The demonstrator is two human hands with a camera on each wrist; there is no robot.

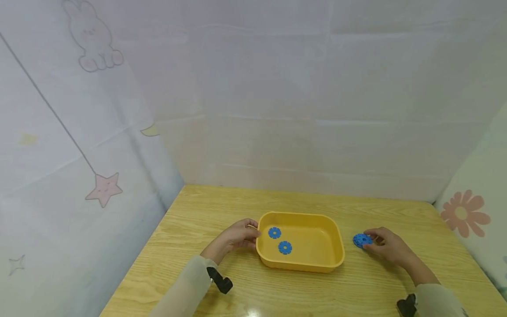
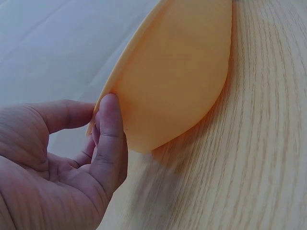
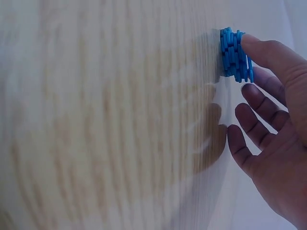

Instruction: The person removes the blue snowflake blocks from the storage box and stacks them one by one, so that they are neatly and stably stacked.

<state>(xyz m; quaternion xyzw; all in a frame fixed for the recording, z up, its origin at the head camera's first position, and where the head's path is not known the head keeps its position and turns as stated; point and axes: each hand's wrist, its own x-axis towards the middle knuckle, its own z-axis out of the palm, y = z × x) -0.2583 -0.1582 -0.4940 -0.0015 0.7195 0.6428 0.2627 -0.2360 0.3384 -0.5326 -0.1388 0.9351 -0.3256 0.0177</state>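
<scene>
My left hand point(image 1: 240, 234) grips the left rim of a yellow plastic tray point(image 1: 317, 266); the left wrist view shows the thumb and fingers pinching the edge of the tray point(image 2: 177, 72). Two blue flower-shaped discs, an upper one point(image 1: 274, 233) and a lower one point(image 1: 284, 247), lie flat inside at the left. To the right of the tray, my right hand point(image 1: 386, 244) is at a stack of blue flower-shaped discs point(image 1: 360, 240). In the right wrist view, thumb and index finger pinch the topmost disc of the stack point(image 3: 232, 55), which sits slightly tilted, while the other fingers are loosely bent.
Both the tray and the stack stand on a light wood-grain table point(image 1: 222, 202). Pale printed cloth point(image 1: 257, 110) hangs behind the table and along its sides. Each wrist wears a black strap device, the left one point(image 1: 219, 280) beside the tray's front corner.
</scene>
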